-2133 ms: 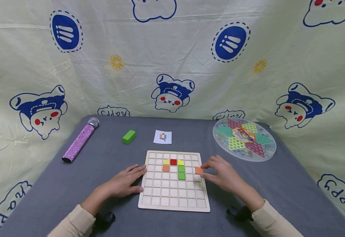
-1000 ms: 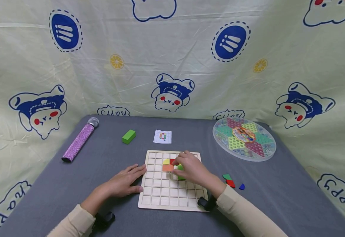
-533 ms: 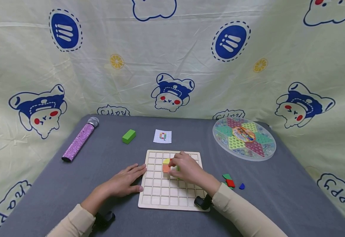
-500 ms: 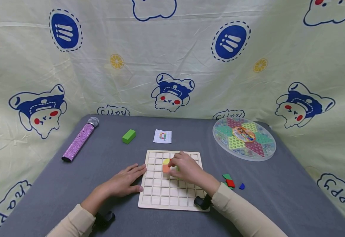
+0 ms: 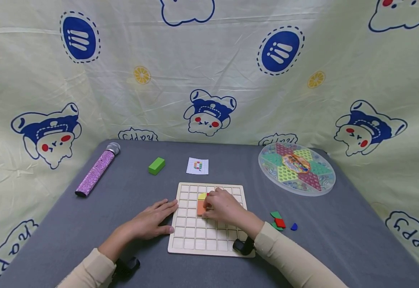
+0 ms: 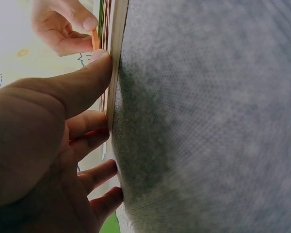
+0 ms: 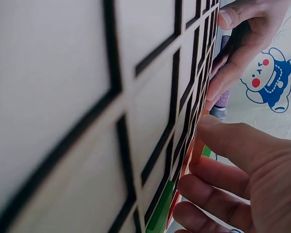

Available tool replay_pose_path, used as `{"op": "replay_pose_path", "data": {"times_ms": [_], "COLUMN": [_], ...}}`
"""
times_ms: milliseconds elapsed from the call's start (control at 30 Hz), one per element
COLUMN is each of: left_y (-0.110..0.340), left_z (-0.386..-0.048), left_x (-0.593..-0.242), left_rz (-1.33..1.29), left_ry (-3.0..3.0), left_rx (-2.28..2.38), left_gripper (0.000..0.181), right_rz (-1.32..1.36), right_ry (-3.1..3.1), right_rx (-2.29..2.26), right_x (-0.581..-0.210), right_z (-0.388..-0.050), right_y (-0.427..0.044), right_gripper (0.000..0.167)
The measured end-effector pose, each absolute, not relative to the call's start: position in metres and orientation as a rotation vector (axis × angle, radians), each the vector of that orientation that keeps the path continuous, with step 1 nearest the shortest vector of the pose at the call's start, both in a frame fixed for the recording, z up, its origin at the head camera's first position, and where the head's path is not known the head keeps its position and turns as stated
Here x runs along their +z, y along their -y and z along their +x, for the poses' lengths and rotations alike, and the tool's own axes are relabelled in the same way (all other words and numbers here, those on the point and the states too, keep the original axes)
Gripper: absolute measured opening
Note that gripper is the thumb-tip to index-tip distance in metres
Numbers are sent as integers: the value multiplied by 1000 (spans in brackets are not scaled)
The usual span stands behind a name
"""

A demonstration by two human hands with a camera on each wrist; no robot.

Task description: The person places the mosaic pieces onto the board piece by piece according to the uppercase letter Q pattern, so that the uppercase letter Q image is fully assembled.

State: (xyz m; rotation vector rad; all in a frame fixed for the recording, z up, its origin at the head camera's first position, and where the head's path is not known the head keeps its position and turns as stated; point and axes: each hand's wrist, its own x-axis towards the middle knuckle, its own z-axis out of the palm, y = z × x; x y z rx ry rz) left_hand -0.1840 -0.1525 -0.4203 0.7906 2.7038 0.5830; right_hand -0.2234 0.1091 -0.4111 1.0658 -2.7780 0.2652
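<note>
My right hand is over the wooden grid board, pinching a square orange tile between thumb and index finger. This tile lies just below another orange tile set in a cell. A yellow tile sits above them, and a sliver of red tile shows beside my fingers. One green tile appears in the right wrist view; my hand covers the other pieces from the head view. My left hand rests against the board's left edge, its fingers extended.
Loose green, red and blue pieces lie right of the board. Behind it are a pattern card and a green block. A glittery pink microphone lies left, a round game board right.
My right hand has brought the orange tile from the board's right side leftward across it, then slightly down to below the other orange tile. My left hand has stayed still.
</note>
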Motion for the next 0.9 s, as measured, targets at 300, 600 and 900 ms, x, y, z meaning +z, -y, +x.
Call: {"op": "replay_pose_path", "data": {"times_ms": [300, 600, 900], "left_y": [153, 153, 153], "left_z": [-184, -183, -183], "left_x": [-421, -420, -420], "left_rz": [799, 796, 806], "left_ry": [-2711, -2711, -2709], "left_rx": [585, 583, 591], "left_gripper": [71, 71, 70], "right_rz": [1072, 1069, 1080], "right_ry": [2791, 2802, 2758], "right_rx": [240, 235, 261], "right_x": [-412, -412, -413], "right_z": [-224, -224, -224], "right_y": [-107, -106, -109], "right_gripper": [21, 22, 20]}}
